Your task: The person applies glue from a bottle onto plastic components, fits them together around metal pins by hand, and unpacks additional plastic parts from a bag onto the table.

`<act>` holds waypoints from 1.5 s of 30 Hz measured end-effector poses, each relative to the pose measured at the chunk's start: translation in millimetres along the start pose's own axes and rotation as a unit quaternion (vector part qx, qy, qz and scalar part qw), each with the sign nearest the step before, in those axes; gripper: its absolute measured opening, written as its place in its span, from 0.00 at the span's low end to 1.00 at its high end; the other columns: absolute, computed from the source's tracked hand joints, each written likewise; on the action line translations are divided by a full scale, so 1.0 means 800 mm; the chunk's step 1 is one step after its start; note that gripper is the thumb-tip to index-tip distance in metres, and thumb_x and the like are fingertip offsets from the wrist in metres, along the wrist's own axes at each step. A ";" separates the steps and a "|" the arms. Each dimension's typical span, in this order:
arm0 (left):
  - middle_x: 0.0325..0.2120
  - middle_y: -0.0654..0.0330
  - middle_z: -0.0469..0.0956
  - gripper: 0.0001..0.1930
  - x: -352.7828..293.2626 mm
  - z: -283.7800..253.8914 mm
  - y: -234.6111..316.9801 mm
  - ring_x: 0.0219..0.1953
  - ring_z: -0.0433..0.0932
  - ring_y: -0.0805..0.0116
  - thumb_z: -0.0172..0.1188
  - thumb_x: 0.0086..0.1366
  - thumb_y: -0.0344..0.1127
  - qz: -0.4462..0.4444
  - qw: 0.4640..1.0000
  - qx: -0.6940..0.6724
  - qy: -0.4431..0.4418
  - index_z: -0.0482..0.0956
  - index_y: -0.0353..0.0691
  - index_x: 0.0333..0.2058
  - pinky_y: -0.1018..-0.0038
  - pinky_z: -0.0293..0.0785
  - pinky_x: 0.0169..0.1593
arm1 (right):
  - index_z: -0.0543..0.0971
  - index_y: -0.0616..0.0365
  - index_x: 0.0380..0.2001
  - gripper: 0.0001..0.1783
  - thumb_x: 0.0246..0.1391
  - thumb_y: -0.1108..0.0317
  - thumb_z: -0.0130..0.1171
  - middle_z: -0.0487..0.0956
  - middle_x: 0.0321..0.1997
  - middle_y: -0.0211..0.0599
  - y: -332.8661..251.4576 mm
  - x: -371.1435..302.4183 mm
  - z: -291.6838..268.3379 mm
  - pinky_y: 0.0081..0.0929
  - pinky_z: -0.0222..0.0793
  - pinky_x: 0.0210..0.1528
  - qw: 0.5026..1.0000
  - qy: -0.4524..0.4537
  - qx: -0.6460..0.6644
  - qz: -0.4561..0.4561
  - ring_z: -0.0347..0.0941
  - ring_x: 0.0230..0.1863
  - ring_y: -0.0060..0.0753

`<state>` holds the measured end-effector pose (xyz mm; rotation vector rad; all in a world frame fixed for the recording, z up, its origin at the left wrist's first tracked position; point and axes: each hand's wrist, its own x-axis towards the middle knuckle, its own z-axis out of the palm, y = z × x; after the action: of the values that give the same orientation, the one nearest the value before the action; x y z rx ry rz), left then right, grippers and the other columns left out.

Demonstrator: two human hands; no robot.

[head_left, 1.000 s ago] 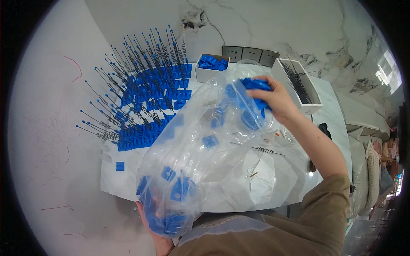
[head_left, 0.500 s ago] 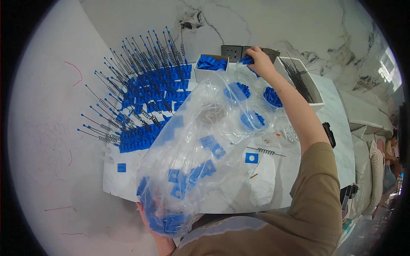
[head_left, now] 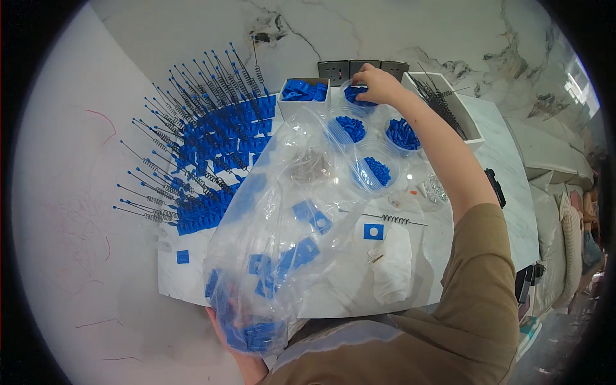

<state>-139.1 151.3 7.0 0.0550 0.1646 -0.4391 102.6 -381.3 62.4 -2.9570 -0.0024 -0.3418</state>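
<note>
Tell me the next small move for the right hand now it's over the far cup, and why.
Probably let the fingers open and drop the blue pieces into the far clear cup. The right hand sits right over its rim with fingers curled down into it, while the left hand holds the clear bag of blue parts near the body.

4 round clear cups (head_left: 377,168) of blue parts, 2 white boxes (head_left: 304,96), 1 clear plastic bag (head_left: 276,244), 2 hands (head_left: 380,85)
</note>
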 end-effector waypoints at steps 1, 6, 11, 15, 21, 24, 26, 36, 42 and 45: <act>0.56 0.51 0.65 0.35 -0.001 0.003 -0.001 0.43 0.74 0.60 0.44 0.68 0.58 -0.025 0.999 -0.021 -0.033 0.56 0.36 0.63 0.63 0.80 0.36 | 0.81 0.49 0.40 0.18 0.41 0.66 0.65 0.72 0.50 0.40 -0.002 0.000 -0.003 0.36 0.69 0.52 1.000 -0.006 0.012 0.002 0.71 0.52 0.43; 0.59 0.50 0.63 0.35 -0.006 -0.019 0.013 0.46 0.74 0.59 0.43 0.68 0.57 0.076 0.991 0.070 0.082 0.55 0.37 0.64 0.61 0.79 0.40 | 0.82 0.50 0.39 0.16 0.42 0.68 0.62 0.74 0.46 0.41 0.009 -0.007 -0.012 0.35 0.70 0.50 0.999 0.004 0.026 -0.043 0.73 0.48 0.44; 0.58 0.51 0.65 0.33 0.000 -0.021 0.012 0.48 0.74 0.59 0.42 0.68 0.57 0.080 0.990 0.073 0.087 0.57 0.39 0.63 0.62 0.78 0.42 | 0.82 0.54 0.37 0.13 0.44 0.69 0.60 0.78 0.39 0.42 0.000 -0.026 -0.029 0.35 0.71 0.45 0.997 0.050 0.013 -0.065 0.76 0.41 0.42; 0.54 0.52 0.69 0.31 -0.002 -0.030 0.021 0.46 0.75 0.61 0.42 0.69 0.57 0.118 0.952 0.233 0.158 0.63 0.39 0.60 0.66 0.78 0.44 | 0.82 0.56 0.32 0.10 0.43 0.69 0.58 0.81 0.30 0.40 -0.038 -0.080 -0.081 0.37 0.74 0.39 0.989 0.136 0.038 -0.050 0.78 0.34 0.43; 0.56 0.53 0.67 0.29 -0.011 -0.007 0.004 0.52 0.71 0.59 0.42 0.69 0.55 0.168 0.927 0.327 0.078 0.63 0.39 0.60 0.63 0.72 0.51 | 0.78 0.59 0.30 0.11 0.43 0.65 0.62 0.78 0.30 0.42 -0.156 -0.231 -0.093 0.38 0.71 0.36 0.942 -0.269 0.143 -0.143 0.76 0.34 0.44; 0.58 0.52 0.65 0.30 0.003 -0.007 -0.003 0.56 0.67 0.58 0.43 0.68 0.54 0.264 0.842 0.438 0.171 0.60 0.39 0.61 0.62 0.66 0.57 | 0.77 0.61 0.36 0.14 0.42 0.70 0.60 0.79 0.34 0.47 -0.181 -0.303 -0.037 0.42 0.74 0.39 0.961 -0.210 0.094 -0.152 0.78 0.36 0.48; 0.59 0.51 0.63 0.31 0.005 -0.005 -0.001 0.59 0.65 0.57 0.44 0.68 0.53 0.282 0.800 0.501 0.173 0.58 0.38 0.62 0.61 0.63 0.59 | 0.72 0.63 0.41 0.15 0.46 0.73 0.54 0.77 0.35 0.50 -0.187 -0.318 -0.002 0.42 0.75 0.39 0.968 -0.220 0.072 -0.098 0.77 0.37 0.51; 0.61 0.47 0.57 0.29 -0.003 -0.013 -0.001 0.62 0.60 0.58 0.51 0.68 0.40 0.403 0.477 0.738 0.256 0.55 0.34 0.63 0.65 0.56 0.63 | 0.72 0.59 0.40 0.18 0.45 0.65 0.59 0.70 0.40 0.46 -0.182 -0.295 0.015 0.36 0.74 0.38 0.970 -0.219 0.090 -0.048 0.74 0.36 0.47; 0.61 0.47 0.57 0.31 0.002 -0.022 0.001 0.62 0.59 0.58 0.55 0.67 0.40 0.399 0.501 0.715 0.281 0.55 0.32 0.62 0.66 0.54 0.64 | 0.74 0.54 0.37 0.14 0.46 0.63 0.61 0.71 0.38 0.43 -0.207 -0.292 -0.026 0.37 0.73 0.36 0.965 -0.222 0.055 -0.131 0.75 0.37 0.44; 0.61 0.46 0.57 0.31 0.005 -0.023 -0.001 0.62 0.59 0.57 0.55 0.67 0.41 0.398 0.499 0.716 0.282 0.55 0.32 0.62 0.65 0.54 0.64 | 0.75 0.54 0.34 0.11 0.47 0.65 0.61 0.73 0.39 0.40 -0.236 -0.288 -0.024 0.36 0.72 0.42 0.941 -0.157 0.191 -0.231 0.73 0.42 0.44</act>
<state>-138.7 150.8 -11.4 1.9193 0.3532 0.5434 -129.8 -194.5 59.2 -2.5557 -0.7246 0.0798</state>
